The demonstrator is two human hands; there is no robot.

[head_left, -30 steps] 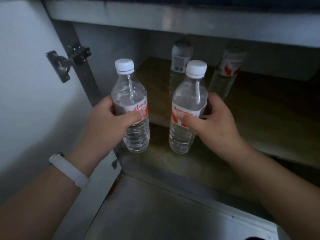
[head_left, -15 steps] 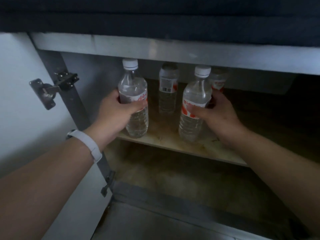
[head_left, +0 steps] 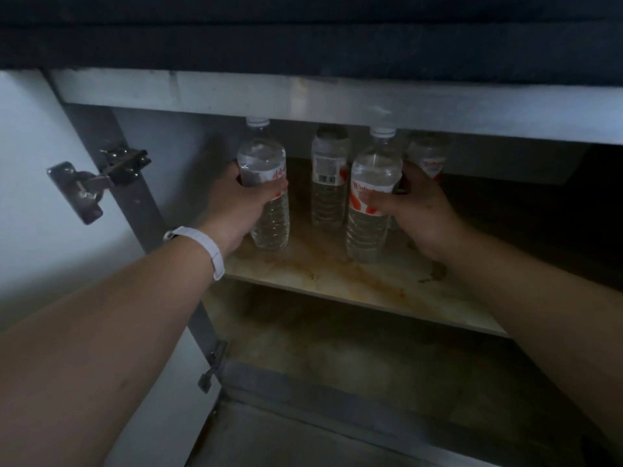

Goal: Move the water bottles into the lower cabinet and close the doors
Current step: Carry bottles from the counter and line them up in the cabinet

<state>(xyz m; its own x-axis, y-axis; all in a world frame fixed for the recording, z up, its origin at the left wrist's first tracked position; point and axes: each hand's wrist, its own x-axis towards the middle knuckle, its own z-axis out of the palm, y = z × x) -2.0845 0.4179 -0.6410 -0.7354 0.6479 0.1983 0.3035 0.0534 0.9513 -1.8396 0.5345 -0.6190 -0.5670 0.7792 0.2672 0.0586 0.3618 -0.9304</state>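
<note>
Cabinet: dim lower cabinet (head_left: 505,203), left door (head_left: 40,197) swung open on its hinge (head_left: 91,183); one stained shelf (head_left: 337,274) across it, a darker floor below.
Left bottle: upright near the shelf's left end, base on or just above the board; left hand (head_left: 236,203) clamped round its label band (head_left: 266,183).
Right bottle: upright toward the shelf's front edge, right hand (head_left: 418,210) wrapped round its middle (head_left: 371,197).
Back bottles: two more stand behind, one (head_left: 328,183) between the held pair, one (head_left: 428,160) partly hidden behind the right hand.
Risk, tipping: letting go before a base sits flat would likely topple a bottle; the right one stands close enough to the front edge to roll off.
Risk, knocking: the right knuckles are just beside the rear bottle, so a careless withdrawal could push it over.
Headroom: caps sit just under the top rail (head_left: 337,102); little lift is available.
Open room: the shelf's right half and its front strip are free; hands can back straight out.
Doors: not yet closed.
</note>
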